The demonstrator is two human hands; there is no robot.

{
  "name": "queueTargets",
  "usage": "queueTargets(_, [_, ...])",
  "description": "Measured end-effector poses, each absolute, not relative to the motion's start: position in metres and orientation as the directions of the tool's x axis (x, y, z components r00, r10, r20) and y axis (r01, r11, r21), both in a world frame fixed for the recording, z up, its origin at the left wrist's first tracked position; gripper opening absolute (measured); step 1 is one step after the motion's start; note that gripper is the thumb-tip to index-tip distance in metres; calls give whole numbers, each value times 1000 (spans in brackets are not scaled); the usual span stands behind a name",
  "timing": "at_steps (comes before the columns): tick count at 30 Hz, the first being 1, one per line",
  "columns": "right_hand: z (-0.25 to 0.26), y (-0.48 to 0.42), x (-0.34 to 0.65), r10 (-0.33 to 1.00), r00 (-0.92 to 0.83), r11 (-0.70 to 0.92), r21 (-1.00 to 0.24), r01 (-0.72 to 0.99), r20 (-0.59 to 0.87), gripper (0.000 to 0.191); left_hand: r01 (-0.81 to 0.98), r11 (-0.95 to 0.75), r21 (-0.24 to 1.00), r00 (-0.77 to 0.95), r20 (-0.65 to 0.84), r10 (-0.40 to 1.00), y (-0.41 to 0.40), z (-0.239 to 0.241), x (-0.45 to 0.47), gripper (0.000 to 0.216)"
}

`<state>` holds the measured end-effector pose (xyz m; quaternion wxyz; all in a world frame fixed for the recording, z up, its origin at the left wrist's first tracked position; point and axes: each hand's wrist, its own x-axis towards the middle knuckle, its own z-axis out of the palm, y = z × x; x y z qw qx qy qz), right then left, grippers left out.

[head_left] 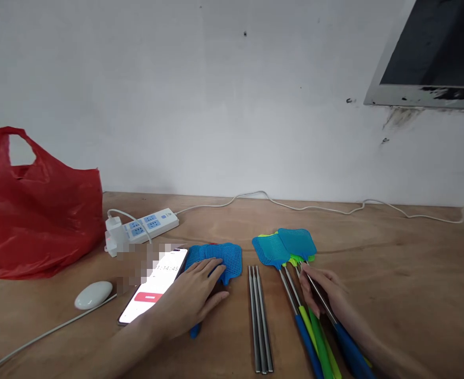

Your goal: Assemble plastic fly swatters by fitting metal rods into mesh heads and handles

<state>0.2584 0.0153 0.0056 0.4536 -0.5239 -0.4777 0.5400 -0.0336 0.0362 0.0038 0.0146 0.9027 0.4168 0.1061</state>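
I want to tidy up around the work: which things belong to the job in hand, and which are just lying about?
Seem part of the job:
blue mesh heads, under the left hand
fly swatters, with the right hand at their shafts
metal rods

Seem just lying about:
red plastic bag
power strip
phone
rounded white object

Of 2 bare hands, the left hand lies palm down; the right hand is curled.
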Motion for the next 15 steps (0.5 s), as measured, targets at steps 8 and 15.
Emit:
queueTargets(8, [1,14,261,988,35,-137,-963,-234,-149,46,744,-641,190,604,218,766,34,0,-35,42])
queueTargets(15, [3,15,259,995,-50,-98,-917,-386,-85,33,636,-662,397,608,272,746,19,14,-29,24])
